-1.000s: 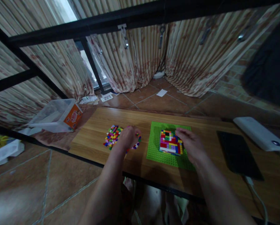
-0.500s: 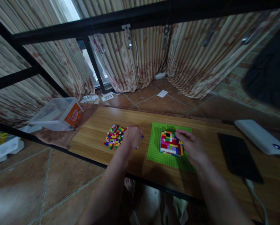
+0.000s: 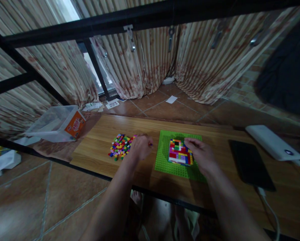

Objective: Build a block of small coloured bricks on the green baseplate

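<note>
A green baseplate [image 3: 165, 159] lies on the low wooden table [image 3: 102, 137]. On it stands a square block of small coloured bricks [image 3: 178, 152]. My right hand [image 3: 201, 154] rests against the block's right side, fingers curled at its top edge. To the left lies a loose pile of small coloured bricks [image 3: 120, 146]. My left hand [image 3: 139, 147] sits at the pile's right edge, fingers curled down over some bricks; what is inside the fingers is hidden.
A black phone [image 3: 250, 165] with a cable and a white power bank [image 3: 272, 142] lie at the table's right. A clear plastic box [image 3: 55, 123] with an orange label sits on the floor at left. Black frame bars [image 3: 139, 21] cross overhead. Curtains hang behind.
My left hand has slid right, from over the pile to its right edge toward the baseplate. My right hand stays at the brick block.
</note>
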A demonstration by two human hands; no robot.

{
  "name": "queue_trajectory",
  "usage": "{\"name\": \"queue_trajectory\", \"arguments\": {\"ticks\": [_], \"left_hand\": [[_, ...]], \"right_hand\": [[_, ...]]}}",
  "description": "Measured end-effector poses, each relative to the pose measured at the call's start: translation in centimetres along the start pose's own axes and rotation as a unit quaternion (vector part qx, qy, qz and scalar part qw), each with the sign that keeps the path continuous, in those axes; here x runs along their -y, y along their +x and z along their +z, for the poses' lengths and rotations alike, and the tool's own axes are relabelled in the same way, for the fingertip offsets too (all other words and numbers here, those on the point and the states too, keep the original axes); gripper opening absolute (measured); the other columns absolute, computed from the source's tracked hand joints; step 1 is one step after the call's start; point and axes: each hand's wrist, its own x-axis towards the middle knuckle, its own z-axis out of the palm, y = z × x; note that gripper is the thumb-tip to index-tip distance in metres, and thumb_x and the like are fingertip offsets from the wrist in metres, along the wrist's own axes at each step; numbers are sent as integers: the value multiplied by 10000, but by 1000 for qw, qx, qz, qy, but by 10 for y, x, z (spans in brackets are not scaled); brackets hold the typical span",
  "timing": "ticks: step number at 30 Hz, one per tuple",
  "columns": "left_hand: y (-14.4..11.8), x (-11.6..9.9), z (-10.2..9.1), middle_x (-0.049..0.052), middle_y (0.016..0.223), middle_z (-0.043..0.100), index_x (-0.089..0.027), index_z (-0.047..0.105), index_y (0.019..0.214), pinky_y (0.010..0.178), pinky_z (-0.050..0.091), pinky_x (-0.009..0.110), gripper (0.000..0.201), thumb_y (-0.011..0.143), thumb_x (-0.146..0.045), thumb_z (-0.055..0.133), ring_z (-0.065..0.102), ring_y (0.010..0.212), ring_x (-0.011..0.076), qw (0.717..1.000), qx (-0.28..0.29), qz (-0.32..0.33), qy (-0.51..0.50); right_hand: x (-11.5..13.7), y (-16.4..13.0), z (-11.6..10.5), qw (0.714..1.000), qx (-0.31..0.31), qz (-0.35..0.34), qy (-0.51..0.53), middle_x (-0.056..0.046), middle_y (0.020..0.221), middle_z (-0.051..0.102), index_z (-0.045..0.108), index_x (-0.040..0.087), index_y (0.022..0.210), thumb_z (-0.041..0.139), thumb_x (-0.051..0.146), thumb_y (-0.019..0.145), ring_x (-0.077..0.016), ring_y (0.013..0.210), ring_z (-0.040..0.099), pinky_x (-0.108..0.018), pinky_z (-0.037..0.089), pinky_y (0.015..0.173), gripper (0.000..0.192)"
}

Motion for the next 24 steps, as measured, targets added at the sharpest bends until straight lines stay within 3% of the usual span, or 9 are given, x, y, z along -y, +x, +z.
{"name": "queue_trajectory", "arguments": {"ticks": [6, 15, 24], "left_hand": [[3, -2, 4, 82, 873, 729, -192, 739, 789, 854, 473, 307, 219, 756, -110, 538, 651, 889, 211, 1000, -10, 11, 25], [-1, -22, 12, 15, 820, 730, -184, 712, 820, 696, 496, 221, 148, 804, -183, 565, 663, 763, 142, 974, -47, 60, -215], [-6, -42, 16, 8, 872, 733, -204, 725, 868, 773, 504, 239, 134, 819, -185, 602, 666, 811, 136, 955, -65, 109, -268]], "right_hand": [[-1, 1, -1, 1000, 2, 1, -6, -42, 836, 735, 725, 204, 827, 764, 459, 583, -201, 782, 654, -332, 502, 715, 356], [-6, 4, 0, 1000, 9, -27, -14, -66, 904, 738, 722, 188, 843, 731, 458, 616, -213, 823, 659, -358, 497, 780, 352], [-4, 4, 0, 999, 7, -29, -35, -71, 895, 735, 719, 184, 851, 705, 452, 627, -216, 807, 658, -372, 494, 790, 349]]}}
